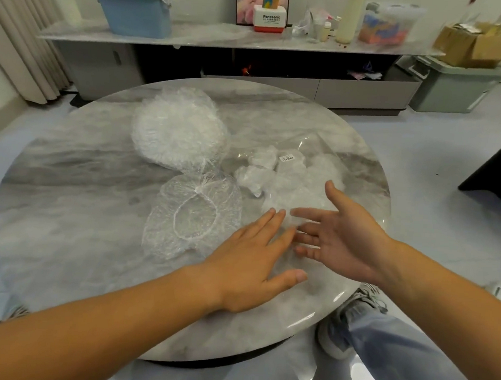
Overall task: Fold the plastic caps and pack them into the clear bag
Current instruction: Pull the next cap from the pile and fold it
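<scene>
Round grey marble table (70, 180) under left hand (248, 268) and right hand (348, 238). Far beyond both, a long marble-top console (193, 37) along the wall. On it, beyond left hand: blue lidded plastic bin (136, 12). Approx. straight ahead: red-and-white Panasonic box (269, 21). Beyond right hand: tall cream bottle (349, 17), clear tub (388, 25) w/ colourful contents, cardboard box (471, 43), pale green storage crate (452, 84) just below it. Beige curtain (16, 32) far left of left hand. Grey sneaker (340, 337) on floor below right hand.

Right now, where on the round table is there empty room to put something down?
The widest bare patch of the round grey marble table lies left of the stack of crinkly clear plastic caps and the single opened clear cap, out to the left rim. The right side is crowded: the clear bag, left hand and right hand.
</scene>
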`<state>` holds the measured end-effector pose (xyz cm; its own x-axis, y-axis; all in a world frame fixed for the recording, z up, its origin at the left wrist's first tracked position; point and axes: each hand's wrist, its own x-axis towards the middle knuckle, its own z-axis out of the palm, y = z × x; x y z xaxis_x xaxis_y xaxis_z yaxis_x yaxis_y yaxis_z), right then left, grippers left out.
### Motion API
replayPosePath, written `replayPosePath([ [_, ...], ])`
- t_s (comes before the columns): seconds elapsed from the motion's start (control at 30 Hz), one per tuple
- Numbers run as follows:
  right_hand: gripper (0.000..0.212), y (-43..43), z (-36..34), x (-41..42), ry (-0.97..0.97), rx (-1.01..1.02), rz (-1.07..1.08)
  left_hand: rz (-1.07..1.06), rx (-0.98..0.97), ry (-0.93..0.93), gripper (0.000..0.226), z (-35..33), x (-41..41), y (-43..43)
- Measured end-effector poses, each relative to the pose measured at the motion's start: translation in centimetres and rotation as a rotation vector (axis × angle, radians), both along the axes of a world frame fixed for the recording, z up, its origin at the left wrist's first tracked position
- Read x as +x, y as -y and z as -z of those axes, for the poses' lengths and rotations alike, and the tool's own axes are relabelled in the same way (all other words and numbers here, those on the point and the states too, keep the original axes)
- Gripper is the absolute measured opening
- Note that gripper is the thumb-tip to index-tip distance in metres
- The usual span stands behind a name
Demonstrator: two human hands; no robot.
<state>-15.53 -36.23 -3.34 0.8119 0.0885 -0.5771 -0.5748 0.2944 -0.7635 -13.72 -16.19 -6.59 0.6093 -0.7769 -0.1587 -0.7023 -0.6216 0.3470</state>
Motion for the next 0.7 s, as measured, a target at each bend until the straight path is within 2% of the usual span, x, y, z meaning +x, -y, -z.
replayPosePath([
  [0.1,0.075,-0.6,0.0,0.7,-0.004,0.056,0.170,-0.002,0.025,-0.003,0.082,0.3,0.3,-0.3],
  [0.2,0.063,-0.7,1.0,0.4,0.010,-0.004,0.364,-0.005,0.055,-0.009,0.080,0.5,0.7,-0.8],
  [0.27,0.059,-0.4,1.4,-0.1,0.017,-0.036,0.421,0.010,0.065,-0.013,0.080,0.5,0.9,-1.0],
  [0.57,0.078,-0.7,1.4,0.7,-0.005,0.037,0.259,0.029,0.043,-0.024,0.080,0.5,0.5,-0.9],
  [0.7,0.072,-0.4,0.9,0.5,0.006,0.079,0.268,0.051,0.041,-0.028,0.077,1.0,0.8,-1.0],
])
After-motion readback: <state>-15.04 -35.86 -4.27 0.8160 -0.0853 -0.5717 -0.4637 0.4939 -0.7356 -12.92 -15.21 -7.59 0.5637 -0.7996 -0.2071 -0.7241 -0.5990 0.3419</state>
